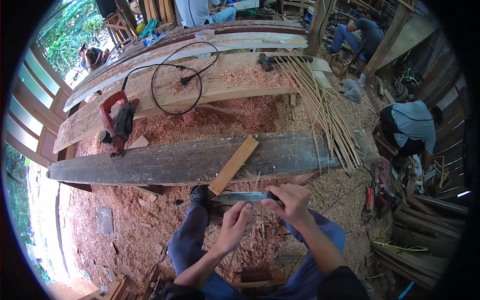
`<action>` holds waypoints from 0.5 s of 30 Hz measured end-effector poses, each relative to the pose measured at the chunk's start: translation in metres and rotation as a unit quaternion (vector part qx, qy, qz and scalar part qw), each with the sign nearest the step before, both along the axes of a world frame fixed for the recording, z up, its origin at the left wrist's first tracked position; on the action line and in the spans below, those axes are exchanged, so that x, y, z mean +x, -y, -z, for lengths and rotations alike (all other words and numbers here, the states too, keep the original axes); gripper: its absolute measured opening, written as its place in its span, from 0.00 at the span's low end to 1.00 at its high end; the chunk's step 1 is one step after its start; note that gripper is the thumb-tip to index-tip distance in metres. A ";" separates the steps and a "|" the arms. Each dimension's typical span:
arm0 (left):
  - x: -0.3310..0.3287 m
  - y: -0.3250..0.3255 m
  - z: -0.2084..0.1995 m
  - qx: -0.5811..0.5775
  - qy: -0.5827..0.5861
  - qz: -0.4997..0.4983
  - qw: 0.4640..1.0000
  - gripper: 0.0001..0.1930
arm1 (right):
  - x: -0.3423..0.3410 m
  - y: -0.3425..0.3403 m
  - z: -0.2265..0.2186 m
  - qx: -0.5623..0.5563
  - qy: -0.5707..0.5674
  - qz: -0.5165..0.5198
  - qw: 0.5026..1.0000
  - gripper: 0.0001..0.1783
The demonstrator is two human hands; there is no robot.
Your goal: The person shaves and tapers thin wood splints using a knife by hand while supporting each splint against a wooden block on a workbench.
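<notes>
My right hand (291, 204) is wrapped round the dark handle of a knife (239, 196), whose long metal blade points left. Just below the blade, my left hand (234, 226) is closed in a pinch. A thin pale strip (258, 180) shows above the blade and seems to run down through the left fingers; its middle is hidden. Beyond the knife tip, a short flat piece of wood (233, 165) lies slantwise on a dark, worn plank (150, 167), one end jutting over the near edge. A bundle of thin bamboo sticks (327, 112) rests across the planks to the right.
A red electric planer (116, 120) stands on the planks at left, its black cord (201, 90) looped over a pale board. A hammer (265, 61) lies farther back. Shavings (115, 215) cover the floor. Other people sit around, one at right (415, 122). Scrap boards (420, 245) pile up there.
</notes>
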State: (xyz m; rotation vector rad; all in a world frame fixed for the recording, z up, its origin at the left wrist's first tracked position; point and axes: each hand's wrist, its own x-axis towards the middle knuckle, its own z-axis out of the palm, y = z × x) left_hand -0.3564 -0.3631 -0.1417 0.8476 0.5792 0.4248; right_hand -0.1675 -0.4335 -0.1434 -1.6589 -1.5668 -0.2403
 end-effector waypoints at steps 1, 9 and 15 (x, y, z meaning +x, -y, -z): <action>0.000 0.002 0.003 0.001 0.000 0.001 1.000 0.10 | 0.002 0.002 0.000 -0.003 0.006 -0.001 1.000 0.23; -0.006 0.003 -0.007 0.035 0.009 0.054 0.998 0.17 | 0.052 0.012 -0.005 0.091 0.062 0.157 0.981 0.26; 0.021 0.009 -0.005 0.007 -0.022 0.013 1.000 0.17 | 0.028 0.021 -0.006 0.029 0.029 0.044 0.998 0.24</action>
